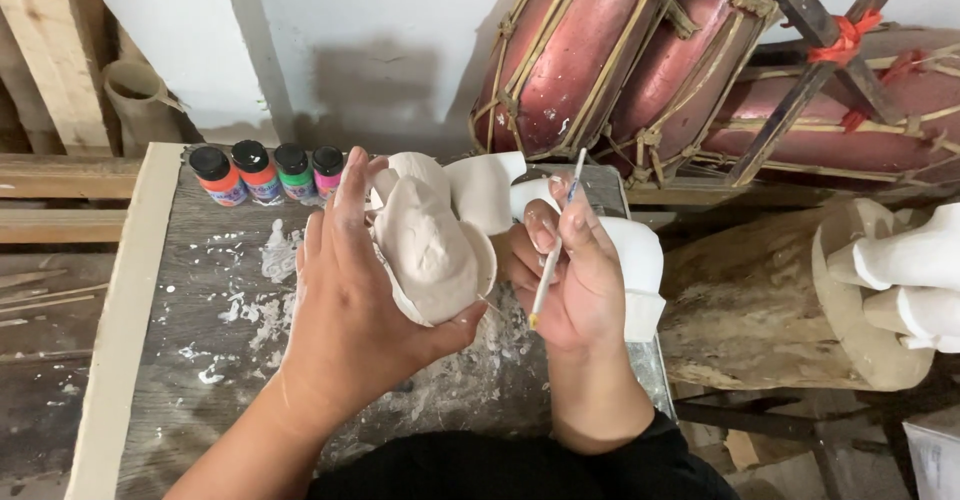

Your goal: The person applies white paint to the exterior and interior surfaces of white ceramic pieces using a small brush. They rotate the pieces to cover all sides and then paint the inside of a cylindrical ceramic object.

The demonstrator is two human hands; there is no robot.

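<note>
Cradling pale mask in left hand; right hand gripping brush

Soft, even daylight; faint wall shadow, edges perhaps slightly bowed.

back edge: four paint bottles in a row block the far-left rim | centre-back: white plaster pieces crowd the board | left: grey paint-spattered board bare, open to pass | right: log stump just beside the board; red drums behind close that side
</note>
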